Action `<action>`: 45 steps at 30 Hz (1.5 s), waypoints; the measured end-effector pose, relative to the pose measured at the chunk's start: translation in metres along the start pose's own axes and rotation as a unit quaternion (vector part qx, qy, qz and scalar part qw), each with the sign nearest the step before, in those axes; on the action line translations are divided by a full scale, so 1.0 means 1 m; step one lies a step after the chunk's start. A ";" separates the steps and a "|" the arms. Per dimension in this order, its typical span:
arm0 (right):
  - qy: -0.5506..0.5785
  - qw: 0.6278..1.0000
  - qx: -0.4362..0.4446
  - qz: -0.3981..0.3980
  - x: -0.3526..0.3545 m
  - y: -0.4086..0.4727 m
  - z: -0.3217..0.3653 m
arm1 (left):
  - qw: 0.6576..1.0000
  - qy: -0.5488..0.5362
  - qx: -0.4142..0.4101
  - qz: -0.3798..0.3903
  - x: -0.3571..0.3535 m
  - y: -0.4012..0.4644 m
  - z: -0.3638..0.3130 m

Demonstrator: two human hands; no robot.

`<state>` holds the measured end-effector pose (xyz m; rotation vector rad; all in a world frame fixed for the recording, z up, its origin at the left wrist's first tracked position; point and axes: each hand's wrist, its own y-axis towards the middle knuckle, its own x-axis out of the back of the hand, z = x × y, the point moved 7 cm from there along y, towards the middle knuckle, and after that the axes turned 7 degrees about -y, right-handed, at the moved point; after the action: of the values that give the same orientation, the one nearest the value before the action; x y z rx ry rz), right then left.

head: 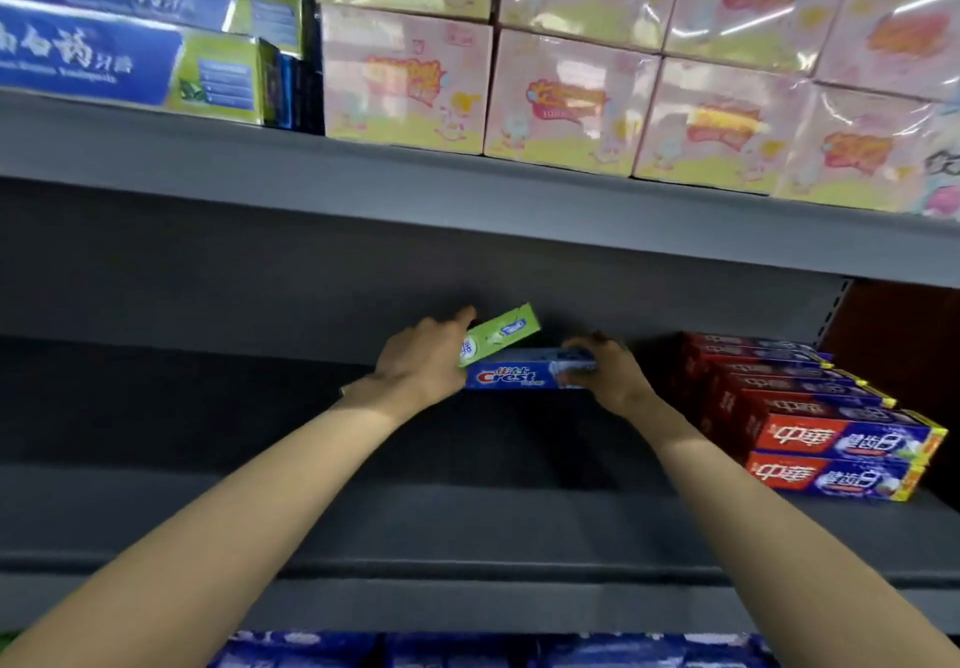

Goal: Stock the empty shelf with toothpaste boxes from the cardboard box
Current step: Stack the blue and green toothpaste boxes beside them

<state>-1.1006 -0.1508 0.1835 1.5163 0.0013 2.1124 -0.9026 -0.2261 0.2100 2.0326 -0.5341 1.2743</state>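
both forearms reach in; left hand (423,363) grips green box (496,334), right hand (610,373) grips crest box (524,375) between them.

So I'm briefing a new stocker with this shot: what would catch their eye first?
Two hands at the back of the middle shelf: the left hand holds a green toothpaste box tilted, the right hand grips a blue Crest box lying flat. A red toothpaste stack sits at right, with pink wrapped packs above.
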 end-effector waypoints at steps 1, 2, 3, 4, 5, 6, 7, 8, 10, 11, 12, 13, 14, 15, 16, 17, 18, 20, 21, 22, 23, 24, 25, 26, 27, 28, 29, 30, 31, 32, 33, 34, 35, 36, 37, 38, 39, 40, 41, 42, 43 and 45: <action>-0.005 1.000 -0.014 0.008 -0.005 0.009 -0.010 | 1.000 0.006 0.004 0.006 -0.002 0.000 0.002; -0.008 1.000 -0.022 0.018 -0.012 0.018 -0.020 | 1.000 0.007 0.009 0.010 -0.002 0.000 0.003; -0.007 0.999 -0.025 0.027 -0.018 0.028 -0.027 | 1.000 0.005 0.015 0.010 -0.003 0.000 0.004; -0.003 0.999 -0.025 0.027 -0.022 0.036 -0.032 | 1.000 0.006 0.018 0.005 -0.003 0.001 0.005; -0.003 1.000 -0.023 0.021 -0.024 0.042 -0.033 | 1.000 0.012 0.017 -0.001 -0.003 0.002 0.004; -0.006 1.000 -0.019 0.013 -0.025 0.047 -0.033 | 1.000 0.022 0.014 -0.006 -0.003 0.003 0.003; -0.013 1.000 -0.019 0.009 -0.027 0.050 -0.032 | 0.999 0.031 0.010 -0.010 -0.003 0.004 0.002; -0.022 0.999 -0.026 0.009 -0.030 0.053 -0.033 | 0.999 0.035 0.007 -0.010 -0.004 0.005 0.001; -0.078 0.996 -0.048 -0.003 -0.034 0.050 -0.033 | 0.999 0.034 0.003 -0.004 -0.006 0.007 -0.002; -0.128 0.990 -0.058 -0.015 -0.036 0.046 -0.032 | 0.999 0.035 0.002 0.000 -0.007 0.008 -0.003; -0.176 0.982 -0.063 -0.031 -0.038 0.042 -0.032 | 0.999 0.042 -0.001 0.002 -0.008 0.010 -0.004; -0.203 0.976 -0.060 -0.050 -0.041 0.039 -0.032 | 0.998 0.055 -0.006 0.004 -0.010 0.011 -0.004; -0.203 0.976 -0.051 -0.062 -0.043 0.037 -0.032 | 0.997 0.070 -0.012 0.004 -0.011 0.011 -0.005; -0.192 0.979 -0.043 -0.060 -0.047 0.037 -0.034 | 0.996 0.083 -0.018 0.005 -0.011 0.012 -0.004; -0.178 0.982 -0.034 -0.044 -0.049 0.038 -0.034 | 0.995 0.092 -0.022 0.009 -0.012 0.013 -0.004; -0.165 0.986 -0.030 -0.020 -0.050 0.041 -0.034 | 0.995 0.100 -0.027 0.013 -0.012 0.013 -0.003; -0.146 0.989 -0.033 0.000 -0.048 0.043 -0.031 | 0.993 0.108 -0.034 0.016 -0.013 0.013 -0.003; -0.049 0.998 -0.047 -0.008 -0.034 0.044 -0.018 | 0.990 0.129 -0.054 0.018 -0.014 0.013 -0.005; 0.033 0.997 -0.062 -0.022 -0.026 0.041 -0.010 | 0.988 0.141 -0.067 0.016 -0.016 0.013 -0.006; 0.135 0.987 -0.087 -0.018 -0.020 0.037 -0.003 | 0.985 0.150 -0.080 0.011 -0.017 0.014 -0.008; 0.244 0.962 -0.118 0.026 -0.022 0.031 0.005 | 0.983 0.157 -0.092 0.004 -0.018 0.015 -0.009; 0.323 0.931 -0.137 0.099 -0.027 0.022 0.014 | 0.982 0.160 -0.104 -0.005 -0.018 0.016 -0.011; 0.365 0.907 -0.129 0.167 -0.031 0.014 0.023 | 0.981 0.159 -0.114 -0.013 -0.018 0.017 -0.014; 0.399 0.888 -0.110 0.201 -0.033 0.009 0.029 | 0.980 0.154 -0.122 -0.020 -0.019 0.017 -0.017; 0.439 0.871 -0.099 0.196 -0.031 0.008 0.030 | 0.981 0.146 -0.126 -0.026 -0.020 0.017 -0.018; 0.478 0.857 -0.093 0.171 -0.027 0.008 0.027 | 0.983 0.133 -0.123 -0.031 -0.020 0.018 -0.017; 0.508 0.845 -0.097 0.136 -0.024 0.011 0.019 | 0.987 0.117 -0.110 -0.030 -0.020 0.019 -0.012; 0.529 0.836 -0.101 0.105 -0.020 0.011 0.010 | 0.991 0.099 -0.084 -0.026 -0.018 0.020 -0.003; 0.539 0.832 -0.102 0.082 -0.018 0.011 0.001 | 0.996 0.079 -0.048 -0.014 -0.016 0.022 0.010; 0.549 0.828 -0.100 0.064 -0.017 0.009 -0.008 | 0.999 0.050 -0.010 -0.002 -0.015 0.021 0.023; 0.563 0.819 -0.099 0.049 -0.017 0.006 -0.016 | 1.000 0.013 0.022 0.006 -0.014 0.020 0.035; 0.581 0.807 -0.100 0.036 -0.017 0.004 -0.024 | 0.998 -0.039 0.043 0.007 -0.014 0.019 0.043; 0.602 0.791 -0.100 0.026 -0.017 0.000 -0.029 | 0.994 -0.099 0.050 0.001 -0.015 0.018 0.047; 0.616 0.781 -0.098 0.020 -0.019 -0.003 -0.033 | 0.985 -0.163 0.049 -0.007 -0.017 0.018 0.049; 0.626 0.774 -0.097 0.017 -0.021 -0.006 -0.035 | 0.974 -0.223 0.046 -0.012 -0.020 0.018 0.048; 0.632 0.769 -0.098 0.014 -0.023 -0.007 -0.038 | 0.961 -0.272 0.046 -0.009 -0.023 0.018 0.047; 0.638 0.763 -0.102 0.009 -0.025 -0.009 -0.040 | 0.950 -0.310 0.049 -0.002 -0.026 0.019 0.046; 0.645 0.756 -0.110 0.001 -0.026 -0.009 -0.041 | 0.935 -0.351 0.057 0.001 -0.030 0.019 0.045; 0.657 0.744 -0.122 -0.014 -0.026 -0.010 -0.041 | 0.913 -0.402 0.071 0.007 -0.034 0.019 0.046; 0.669 0.729 -0.139 -0.037 -0.026 -0.010 -0.043 | 0.883 -0.462 0.088 0.013 -0.039 0.018 0.043; 0.686 0.708 -0.160 -0.059 -0.027 -0.009 -0.041 | 0.857 -0.505 0.102 0.022 -0.043 0.016 0.039; 0.710 0.672 -0.197 -0.076 -0.033 -0.008 -0.032 | 0.842 -0.525 0.117 0.040 -0.052 0.015 0.027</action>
<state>-1.1181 -0.1486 0.1402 -0.5981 0.2040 2.3446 -0.9182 -0.2561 0.1605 2.8488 -0.9735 0.1205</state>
